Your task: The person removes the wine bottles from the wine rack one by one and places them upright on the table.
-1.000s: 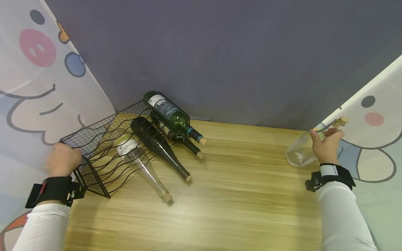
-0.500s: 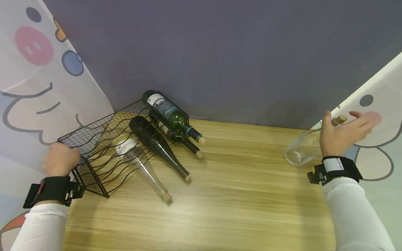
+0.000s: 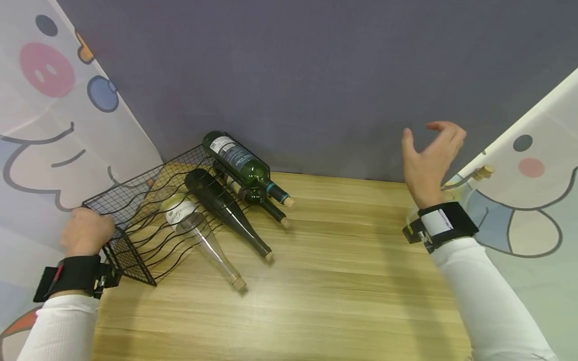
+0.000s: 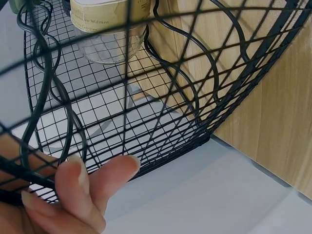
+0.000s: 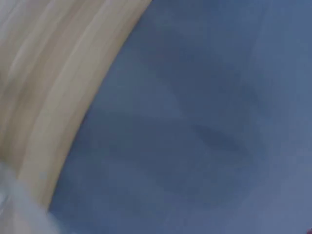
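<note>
My left hand (image 3: 87,230) grips the near left corner of a black wire wine rack (image 3: 118,199); in the left wrist view its fingers (image 4: 114,178) curl round the rack's edge wire. Four-sided mesh holds several corked bottles lying with necks toward the right front: a labelled green wine bottle (image 3: 238,159) on top, another dark green one (image 3: 255,196) below, a black bottle (image 3: 223,209) and a clear labelled bottle (image 3: 200,235). My right hand (image 3: 426,163) hovers empty, fingers spread and slightly bent. Behind its wrist stands a clear corked bottle (image 3: 465,188), partly hidden.
A wooden table (image 3: 334,260) bears everything. Grey cloth (image 3: 316,85) rises along its back edge, and printed cartoon sheets (image 3: 36,150) hang at both sides. The right wrist view is blurred, showing table edge and grey cloth.
My right hand has let go of the clear bottle at the right and moved up and left, away from it. The left hand stays on the rack.
</note>
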A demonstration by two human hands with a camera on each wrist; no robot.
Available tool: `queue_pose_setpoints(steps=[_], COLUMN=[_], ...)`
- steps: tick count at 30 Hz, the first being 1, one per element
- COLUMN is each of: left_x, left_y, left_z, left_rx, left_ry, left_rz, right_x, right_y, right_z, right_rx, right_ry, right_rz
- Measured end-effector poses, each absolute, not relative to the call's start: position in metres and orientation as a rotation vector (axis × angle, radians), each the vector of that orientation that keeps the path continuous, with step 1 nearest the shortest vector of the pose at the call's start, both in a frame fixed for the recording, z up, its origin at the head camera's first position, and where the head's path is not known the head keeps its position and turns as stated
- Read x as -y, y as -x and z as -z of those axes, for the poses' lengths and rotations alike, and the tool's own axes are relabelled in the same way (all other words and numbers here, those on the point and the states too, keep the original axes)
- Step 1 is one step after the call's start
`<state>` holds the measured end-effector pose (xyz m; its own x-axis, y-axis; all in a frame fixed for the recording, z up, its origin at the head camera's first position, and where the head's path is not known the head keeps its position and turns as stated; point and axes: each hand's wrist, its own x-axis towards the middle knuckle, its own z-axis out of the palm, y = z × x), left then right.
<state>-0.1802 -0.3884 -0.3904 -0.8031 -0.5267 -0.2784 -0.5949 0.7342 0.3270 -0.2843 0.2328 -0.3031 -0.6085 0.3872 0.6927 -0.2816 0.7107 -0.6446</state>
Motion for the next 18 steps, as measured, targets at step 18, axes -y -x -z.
queue_pose_setpoints(steps=[18], left_x=[0.389], left_y=[0.181], left_z=[0.393], left_rx=[-2.772], left_ry=[0.904], left_rz=[-0.658], right_x=[-0.107], right_y=[0.271], right_z=[0.306], right_rx=[2.372], right_ry=[-0.396], right_rz=[-1.187])
